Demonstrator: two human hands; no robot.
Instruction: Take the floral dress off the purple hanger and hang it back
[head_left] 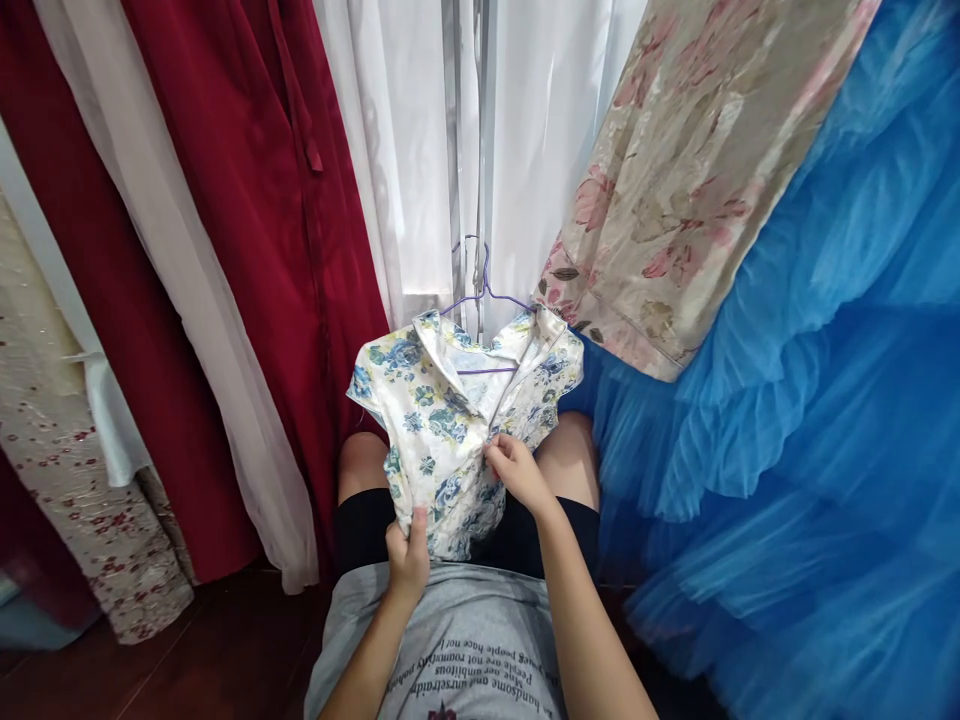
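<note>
A short-sleeved white blouse (pixel 442 420) with blue, green and yellow flowers lies across my lap, its collar spread apart at the top. Inside its shoulders sits a purple wire hanger (pixel 486 282), hook pointing away from me. My left hand (pixel 409 550) grips the blouse's lower left edge, thumb on top. At the front opening, below the neckline, my right hand (pixel 516 470) pinches the fabric between thumb and fingers. Whether a button or other fastener is in that pinch is too small to tell.
Dark red cloth (pixel 247 200) and a pale sheer strip (pixel 195 290) hang on the left. White fabric (pixel 405 130) hangs straight ahead. To the right are a beige floral garment (pixel 675 200) and a blue tulle skirt (pixel 847 450). Dark floor tiles (pixel 217 640) show at lower left.
</note>
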